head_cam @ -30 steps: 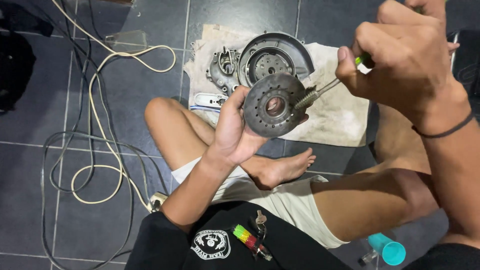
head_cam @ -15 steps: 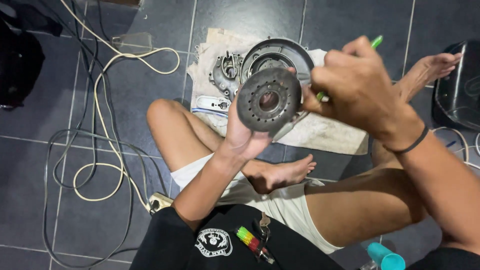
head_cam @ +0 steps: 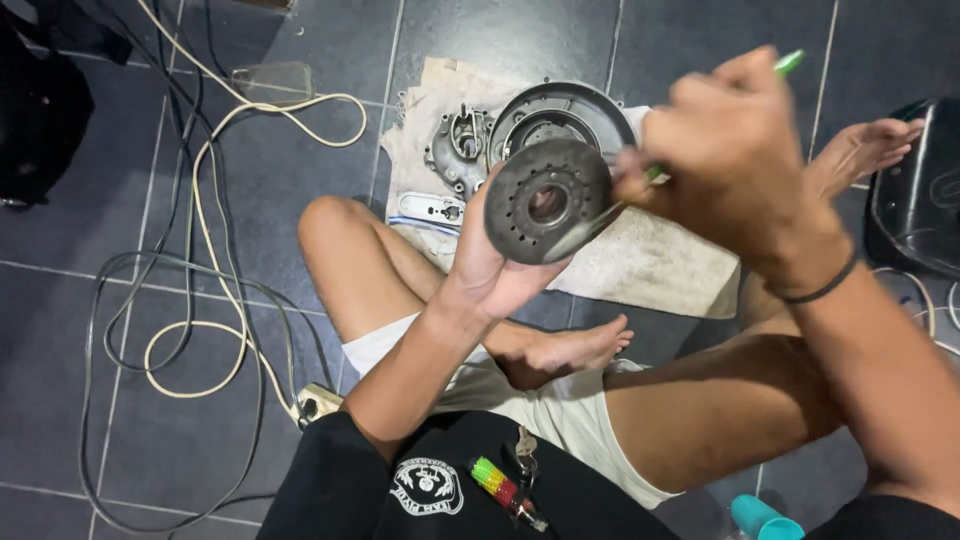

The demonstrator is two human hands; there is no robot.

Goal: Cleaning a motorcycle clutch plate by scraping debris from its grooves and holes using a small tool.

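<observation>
My left hand (head_cam: 490, 265) holds up a round dark metal disc (head_cam: 545, 200) with a centre hole and a ring of small holes. My right hand (head_cam: 735, 160) grips a green-handled screwdriver (head_cam: 785, 65), and its metal shaft meets the disc's right edge. I sit cross-legged on a dark tiled floor, with both hands raised above my knees.
A dirty white cloth (head_cam: 650, 260) on the floor carries a round metal housing (head_cam: 565, 110) and a smaller cast part (head_cam: 458, 145). Cream and grey cables (head_cam: 200, 260) loop at left. A black case (head_cam: 915, 200) lies at right, a teal cap (head_cam: 760, 520) at the bottom.
The disc and both hands have shifted slightly right and closer together. My right hand has moved in toward the disc with the screwdriver shaft against its edge.
</observation>
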